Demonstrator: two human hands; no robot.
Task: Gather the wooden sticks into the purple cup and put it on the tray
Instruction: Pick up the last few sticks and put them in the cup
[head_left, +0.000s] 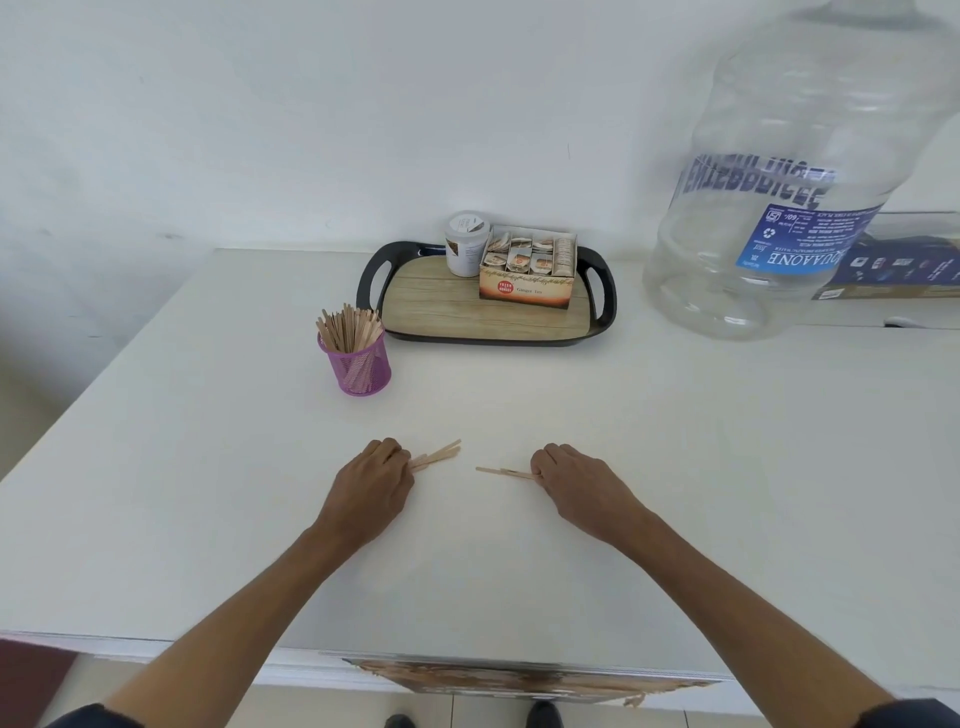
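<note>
L hand (375, 480) pinching sticks (436, 456) | R hand (574, 480) pinching stick (501, 472) | I read cup (358, 364) at 11 o'clock, upright, nearer L | tray (483, 317) just beyond it, 12 o'clock

Soft, even daylight fills the scene, so the white table (675, 467) and wall (260, 104) look bright and slightly washed out, with only faint shadows under the left hand (371, 486) and right hand (582, 483). The wide lens bends the table edges outward, most strongly far to either side of the hands. The big water bottle (789, 171), up and to the right of the right hand, looks stretched, and its label print is smeared, while the area near the hands stays fairly sharp.
</note>
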